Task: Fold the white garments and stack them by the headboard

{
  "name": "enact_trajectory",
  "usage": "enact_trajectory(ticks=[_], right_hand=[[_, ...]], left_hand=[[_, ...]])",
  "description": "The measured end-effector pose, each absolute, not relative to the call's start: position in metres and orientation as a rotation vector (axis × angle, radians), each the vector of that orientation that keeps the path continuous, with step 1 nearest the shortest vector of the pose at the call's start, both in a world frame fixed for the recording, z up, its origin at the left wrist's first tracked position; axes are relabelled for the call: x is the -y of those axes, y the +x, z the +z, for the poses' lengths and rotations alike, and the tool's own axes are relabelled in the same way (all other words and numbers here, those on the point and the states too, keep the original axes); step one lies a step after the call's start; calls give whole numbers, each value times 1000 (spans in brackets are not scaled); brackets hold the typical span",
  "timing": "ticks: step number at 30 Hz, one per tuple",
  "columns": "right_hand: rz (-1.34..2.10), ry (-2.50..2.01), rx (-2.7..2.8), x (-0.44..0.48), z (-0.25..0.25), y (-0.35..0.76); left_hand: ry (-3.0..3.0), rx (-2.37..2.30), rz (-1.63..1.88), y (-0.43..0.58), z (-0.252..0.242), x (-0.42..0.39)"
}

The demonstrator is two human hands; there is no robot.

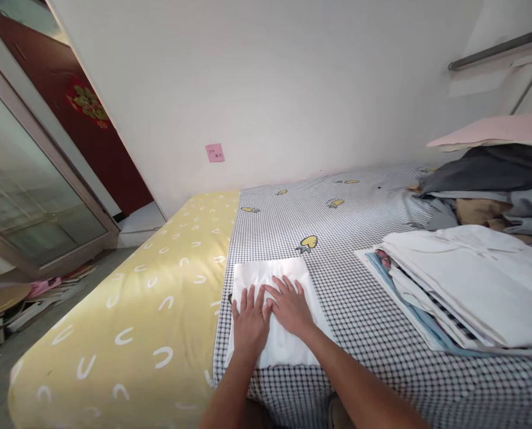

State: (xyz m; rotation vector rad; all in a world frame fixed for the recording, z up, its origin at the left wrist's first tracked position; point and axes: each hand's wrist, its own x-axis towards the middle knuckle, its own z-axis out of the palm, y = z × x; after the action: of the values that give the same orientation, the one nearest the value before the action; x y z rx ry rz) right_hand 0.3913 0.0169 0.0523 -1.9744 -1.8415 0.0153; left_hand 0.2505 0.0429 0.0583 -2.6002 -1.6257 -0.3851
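A flat white rectangular piece [266,271], maybe folded cloth or a bag, lies on the black-and-white checked bedding [350,286]. My left hand [251,319] rests palm down on its left part, fingers spread. Beside it, my right hand [290,304] presses flat on the middle and right, fingers apart. The two thumbs touch or nearly touch. Neither hand grips anything.
To the right sits a stack of folded clothes with a white one on top [471,280]. Dark and brown clothes [493,173] are heaped behind it. A yellow patterned sheet [158,310] covers the bed's left side, and a pink note [214,152] is on the wall.
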Motion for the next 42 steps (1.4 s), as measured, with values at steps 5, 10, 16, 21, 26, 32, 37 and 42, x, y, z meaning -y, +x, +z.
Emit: enact_trajectory(ticks=[5,10,16,21,26,32,37,42], right_hand=[[16,-1967,1838,-17,51,392],[27,-1969,1836,-17,52,392],[25,-1981,1831,-14,53,391],[272,-1842,1671,-24,52,393],[494,-1576,1144,-29,65,442],[224,-1763,1108,29,56,500],[-85,-2030,1442,47,36,498],[-149,-2110,1476,43,41,492]], left_hand=[[-2569,1624,-372,253,56,-43],[-2551,1626,-386,254,54,-42],[-2556,1617,-471,253,49,-43],[-2530,1610,-535,255,43,-43],[-2506,1572,-521,258,44,-41],[-2516,1587,-540,258,47,-39],[-2509,1598,-596,258,46,-37],[-2527,1565,-611,253,49,-33]])
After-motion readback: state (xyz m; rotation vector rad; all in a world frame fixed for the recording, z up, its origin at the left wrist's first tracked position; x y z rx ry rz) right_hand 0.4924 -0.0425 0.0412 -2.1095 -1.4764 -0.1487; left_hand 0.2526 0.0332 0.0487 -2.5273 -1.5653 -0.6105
